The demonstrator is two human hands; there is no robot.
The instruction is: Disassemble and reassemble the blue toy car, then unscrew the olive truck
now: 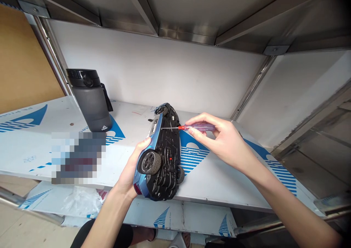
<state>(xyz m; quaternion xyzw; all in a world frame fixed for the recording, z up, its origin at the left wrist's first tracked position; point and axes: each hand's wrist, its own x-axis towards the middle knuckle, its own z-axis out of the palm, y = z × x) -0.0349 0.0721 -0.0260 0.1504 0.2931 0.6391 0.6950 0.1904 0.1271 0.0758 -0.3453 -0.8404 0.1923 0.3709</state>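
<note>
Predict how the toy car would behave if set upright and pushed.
The toy car would probably roll, given its round wheels. Its chunky tyre tread suggests grip rather than sideways sliding. The small mirror sticking out might snap if knocked.

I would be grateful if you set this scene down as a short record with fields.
Left hand: holding the blue toy car along its side
Right hand: gripping the screwdriver by its purplish handle
Car pose: turned on its side, black underside exposed
Screwdriver tip: at the underside; contact unclear
Upright, left: dark grey water bottle with black lid
Surface: shelf with blue-printed covering
Lower level: crumpled clear plastic
Unreadable: pixelated patch before the bottle
</note>
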